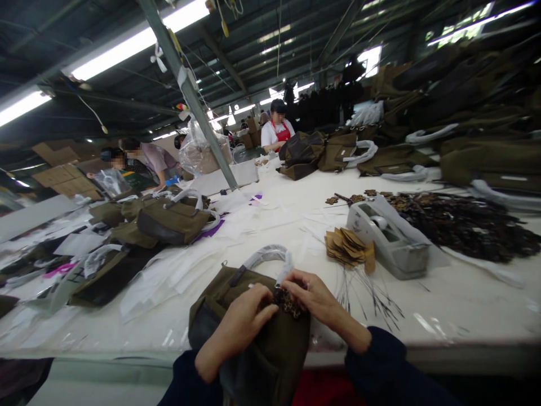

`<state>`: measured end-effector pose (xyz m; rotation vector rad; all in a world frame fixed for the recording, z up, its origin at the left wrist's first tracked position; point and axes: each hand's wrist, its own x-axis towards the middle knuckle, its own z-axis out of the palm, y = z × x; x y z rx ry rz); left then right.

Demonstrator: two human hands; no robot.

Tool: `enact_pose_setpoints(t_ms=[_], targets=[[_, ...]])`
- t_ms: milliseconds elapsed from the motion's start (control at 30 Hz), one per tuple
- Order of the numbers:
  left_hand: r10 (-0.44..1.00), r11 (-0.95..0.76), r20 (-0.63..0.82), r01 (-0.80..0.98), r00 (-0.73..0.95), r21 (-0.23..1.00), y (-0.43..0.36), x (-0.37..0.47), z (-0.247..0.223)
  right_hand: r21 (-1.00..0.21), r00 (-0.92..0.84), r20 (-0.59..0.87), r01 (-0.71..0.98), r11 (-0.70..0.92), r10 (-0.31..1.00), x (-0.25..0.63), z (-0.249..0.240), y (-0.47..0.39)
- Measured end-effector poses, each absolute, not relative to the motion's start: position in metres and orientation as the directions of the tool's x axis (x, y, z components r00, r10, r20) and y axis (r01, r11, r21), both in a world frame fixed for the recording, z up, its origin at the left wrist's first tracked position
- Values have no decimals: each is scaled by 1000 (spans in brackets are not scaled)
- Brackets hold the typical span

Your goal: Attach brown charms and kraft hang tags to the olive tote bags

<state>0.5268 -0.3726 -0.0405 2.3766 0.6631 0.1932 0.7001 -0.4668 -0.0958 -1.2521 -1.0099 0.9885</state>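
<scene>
An olive handbag (291, 344) with dark panels leans at the table's front edge, right before me. Its arched handle (270, 254) is wrapped in white material. A leopard-print charm (289, 304) hangs by the base of that handle. My right hand (310, 293) pinches the charm near its top, fingers closed. From the other side my left hand (247, 313) lies across the bag, thumb and fingers drawn together beside the charm; whatever is between them is hidden.
Right of the bag are a grey tape dispenser (386, 239), brown cards (349, 248), thin dark ties (372, 296) and a pile of dark charms (460, 225). More bags (169, 220) lie left and back right. A metal post (190, 96) rises behind; a person (276, 132) works across the table.
</scene>
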Motion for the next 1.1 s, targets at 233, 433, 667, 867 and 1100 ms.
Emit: enact_pose_setpoints(t_ms=[233, 433, 667, 867, 1100], targets=[[451, -630, 60, 270, 890, 728, -365, 537, -42, -991, 211, 95, 109, 73, 973, 705, -89, -464], [355, -732, 138, 183, 925, 656, -334, 555, -70, -923, 198, 171, 376, 87, 965, 706, -88, -463], [464, -556, 84, 216, 882, 803, -331, 565, -76, -647, 211, 138, 759, -73, 968, 704, -79, -455], [469, -449, 42, 198, 882, 871, -324, 569, -84, -379, 193, 51, 911, -160, 980, 701, -66, -445], [474, -314, -16, 186, 880, 931, -320, 571, -88, -299, 157, -4, 942, -151, 988, 700, -65, -437]])
